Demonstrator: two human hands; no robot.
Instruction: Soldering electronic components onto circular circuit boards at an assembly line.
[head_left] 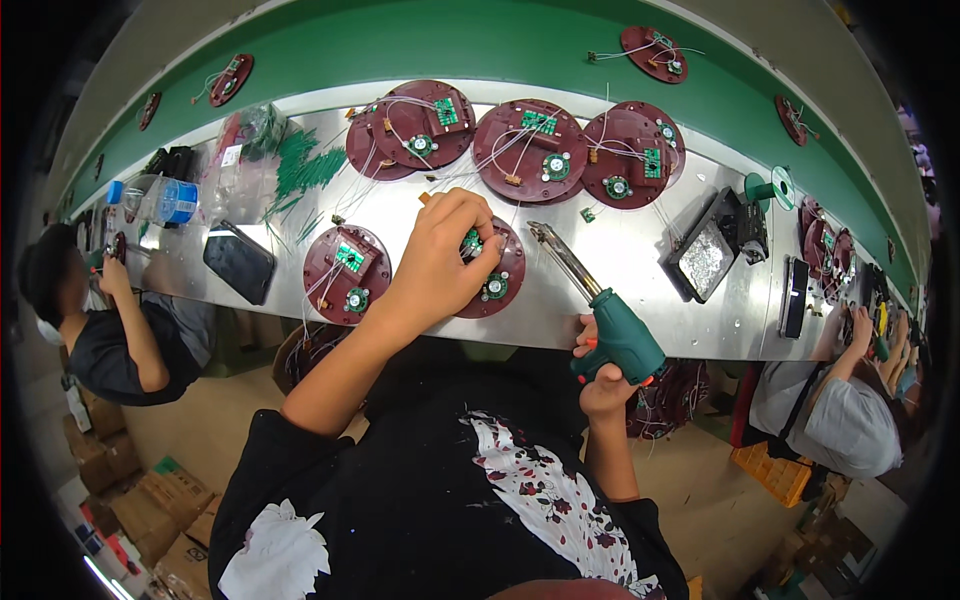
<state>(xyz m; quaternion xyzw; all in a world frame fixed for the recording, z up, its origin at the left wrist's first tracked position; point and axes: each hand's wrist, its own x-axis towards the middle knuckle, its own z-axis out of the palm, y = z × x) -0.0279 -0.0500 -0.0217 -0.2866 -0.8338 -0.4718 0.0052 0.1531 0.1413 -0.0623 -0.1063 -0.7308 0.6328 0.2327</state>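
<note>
My left hand (445, 250) is over a maroon disc (508, 262) near the bench's front edge. Its fingers are closed in a pinch beside a small green circuit board (471, 243); what lies between the fingertips is hidden. A small orange-brown piece (425, 198) pokes out past the knuckles. In my right hand (604, 388) is a green soldering gun (625, 338), gripped by its handle. The gun's metal tip points up and left, just right of that disc and apart from it. Another maroon disc (325, 285) with boards and white wires lies left of my left hand.
Several wired discs (528, 165) lie overlapping along the back of the steel bench. Left are green strips (300, 170), a bottle (160, 199) and a black phone (239, 262). Right are a black tray (706, 250) and a green spool (770, 188). People (125, 330) work at both sides.
</note>
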